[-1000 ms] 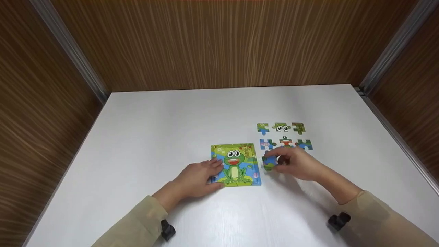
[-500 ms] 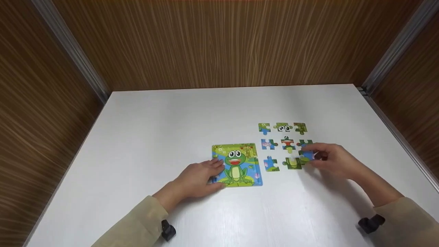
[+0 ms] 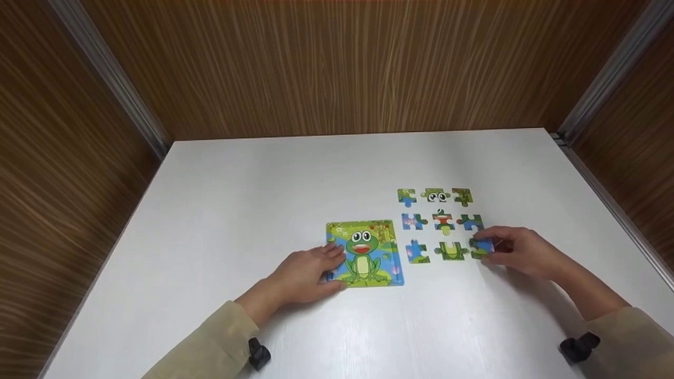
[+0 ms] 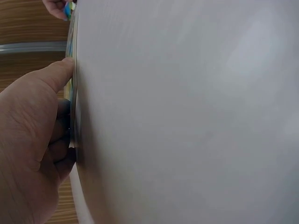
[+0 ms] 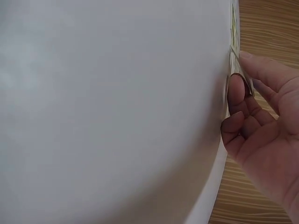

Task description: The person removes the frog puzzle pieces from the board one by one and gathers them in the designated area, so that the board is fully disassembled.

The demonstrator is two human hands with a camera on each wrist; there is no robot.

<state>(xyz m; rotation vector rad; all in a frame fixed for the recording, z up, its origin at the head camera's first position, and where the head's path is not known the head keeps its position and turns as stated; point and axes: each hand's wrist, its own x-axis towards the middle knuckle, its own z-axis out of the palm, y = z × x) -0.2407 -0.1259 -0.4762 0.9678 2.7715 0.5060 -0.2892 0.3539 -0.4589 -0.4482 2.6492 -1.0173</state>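
My left hand [image 3: 305,275] rests on the left side of a square puzzle board [image 3: 373,231] printed with a green frog, its fingers on the picture and its thumb by the near edge. With thumb and fingers, my right hand [image 3: 532,255] pinches a blue and green jigsaw piece [image 3: 483,246], the bottom right one of a spread-out group. In the right wrist view that piece [image 5: 243,70] is tilted, one edge near the table. Beside it lies the frog-belly piece [image 3: 452,251]; above it is a blue and green piece [image 3: 470,221].
More jigsaw pieces lie apart in rows right of the board, among them the eyes piece [image 3: 436,196], the mouth piece [image 3: 443,220] and a bottom left piece [image 3: 417,252]. The white table [image 3: 253,200] meets wood-patterned panels [image 3: 337,68] at the back and sides.
My right hand has carried its jigsaw piece rightward from beside the board, past the frog-belly piece, to the bottom row's right end. My left hand has stayed on the board.
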